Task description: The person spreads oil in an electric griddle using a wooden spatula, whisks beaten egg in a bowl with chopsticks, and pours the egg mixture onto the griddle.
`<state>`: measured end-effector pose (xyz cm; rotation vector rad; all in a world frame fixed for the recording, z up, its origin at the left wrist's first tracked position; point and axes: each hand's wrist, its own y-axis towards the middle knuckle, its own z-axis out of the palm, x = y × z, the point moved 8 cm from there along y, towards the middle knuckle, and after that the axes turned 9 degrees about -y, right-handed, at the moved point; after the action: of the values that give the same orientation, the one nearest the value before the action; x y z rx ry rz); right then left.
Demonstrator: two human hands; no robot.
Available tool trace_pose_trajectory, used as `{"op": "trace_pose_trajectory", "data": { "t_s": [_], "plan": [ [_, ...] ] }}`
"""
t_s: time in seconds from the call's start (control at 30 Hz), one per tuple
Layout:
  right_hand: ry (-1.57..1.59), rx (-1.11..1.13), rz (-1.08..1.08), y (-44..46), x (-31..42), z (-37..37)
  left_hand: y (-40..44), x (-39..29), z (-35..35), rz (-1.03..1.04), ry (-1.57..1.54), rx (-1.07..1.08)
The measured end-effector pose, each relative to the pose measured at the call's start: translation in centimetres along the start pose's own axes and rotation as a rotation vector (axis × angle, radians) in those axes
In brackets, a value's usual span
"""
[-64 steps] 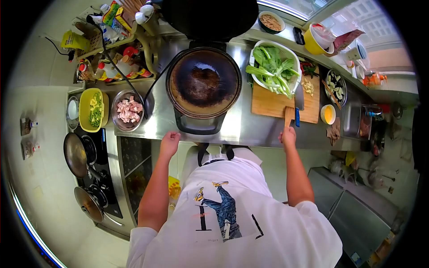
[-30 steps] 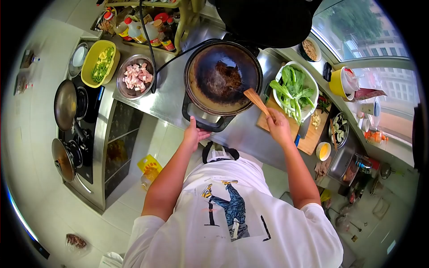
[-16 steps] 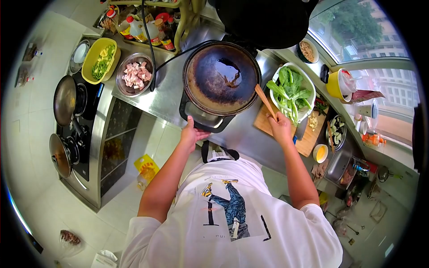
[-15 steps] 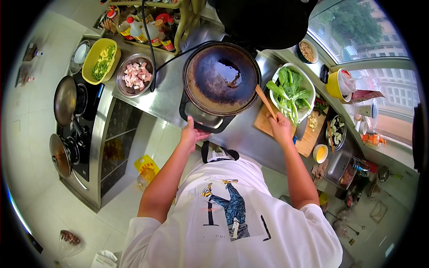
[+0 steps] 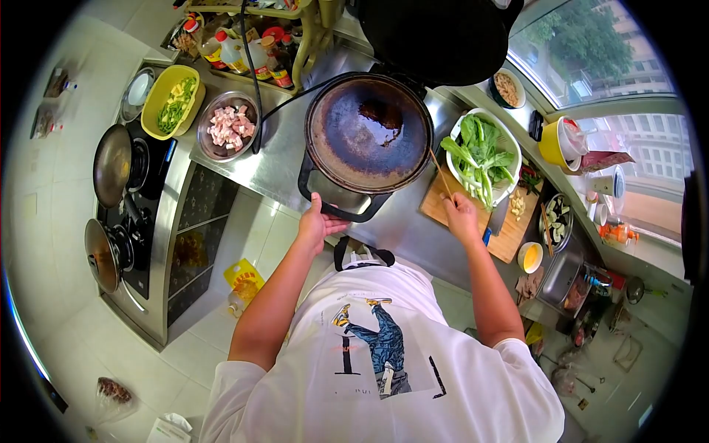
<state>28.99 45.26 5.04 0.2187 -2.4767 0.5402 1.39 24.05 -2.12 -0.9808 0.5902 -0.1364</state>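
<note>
My left hand [image 5: 319,225] is closed round the front handle [image 5: 354,215] of a round electric griddle [image 5: 347,151]. A dark, shiny pool of oil [image 5: 380,122] lies on its worn cooking surface, and the black lid [image 5: 436,37] stands raised behind. In my right hand [image 5: 461,215] is a wooden spatula [image 5: 441,173], seen edge-on, its tip at the griddle's right rim. A white basket of leafy greens [image 5: 478,151] stands beside that hand. Just below it are a cutting board [image 5: 509,240] with chopped garlic [image 5: 518,205] and a knife [image 5: 498,220].
At left are a metal bowl of diced meat [image 5: 230,127], a yellow basket of cut greens [image 5: 174,102] and a stove [image 5: 151,214] with two pans. Bottles [image 5: 255,55] fill a rack behind. A bowl of yellow liquid [image 5: 530,257] and a bowl of sliced vegetable [image 5: 556,221] stand right.
The spatula has turned from showing its flat face to edge-on, and its tip has dropped slightly. My left hand keeps its hold on the handle. The view has shifted a little.
</note>
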Motion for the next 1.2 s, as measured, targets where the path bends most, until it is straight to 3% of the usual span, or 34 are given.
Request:
{"op": "trace_pose_trajectory", "data": {
  "t_s": [0.57, 1.2],
  "plan": [
    [0.028, 0.054, -0.011, 0.5, -1.0, 1.1, 0.2, 0.4, -0.2, 0.008, -0.034, -0.036],
    [-0.132, -0.017, -0.107, 0.7, 3.9, -1.3, 0.5, 0.7, -0.5, -0.002, -0.041, -0.063]
  ]
}}
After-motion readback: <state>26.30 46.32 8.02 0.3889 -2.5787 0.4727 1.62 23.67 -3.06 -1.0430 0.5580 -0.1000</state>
